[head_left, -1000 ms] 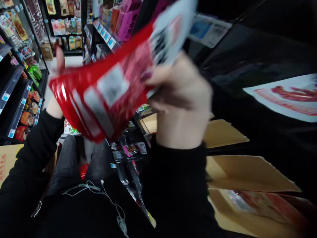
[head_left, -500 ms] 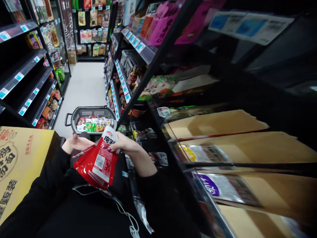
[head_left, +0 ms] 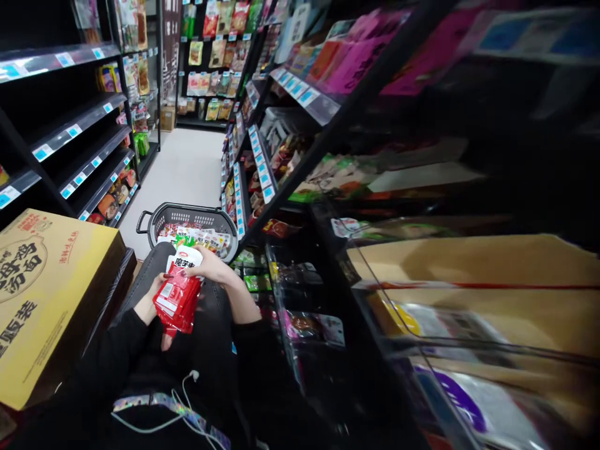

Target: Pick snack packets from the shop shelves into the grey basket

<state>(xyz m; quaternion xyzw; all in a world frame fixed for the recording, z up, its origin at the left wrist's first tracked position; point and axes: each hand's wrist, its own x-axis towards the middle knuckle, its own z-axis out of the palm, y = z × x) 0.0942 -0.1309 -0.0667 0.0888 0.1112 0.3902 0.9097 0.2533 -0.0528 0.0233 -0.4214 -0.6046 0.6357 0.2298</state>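
Note:
A stack of red and white snack packets point(head_left: 178, 297) is held over my lap, its white printed end pointing away from me. My right hand point(head_left: 209, 265) grips the white end from the right. On the other side my left hand point(head_left: 152, 301) holds the stack, with a thumb on top and fingers showing below the lower edge. Just beyond my knees stands a grey plastic basket point(head_left: 162, 217) with many snack packets in it, red, white and green.
A yellow carton point(head_left: 89, 250) stands at my left. Shelves with price tags point(head_left: 75, 131) line the left side. To the right are a shelf upright point(head_left: 328, 134), hanging snack packs and brown cardboard display boxes point(head_left: 469, 262). The pale floor point(head_left: 187, 162) leads to a far rack.
My left hand has gone from open beside the packets to gripping them. The stack has been squared up from a fanned shape. The view has swung left.

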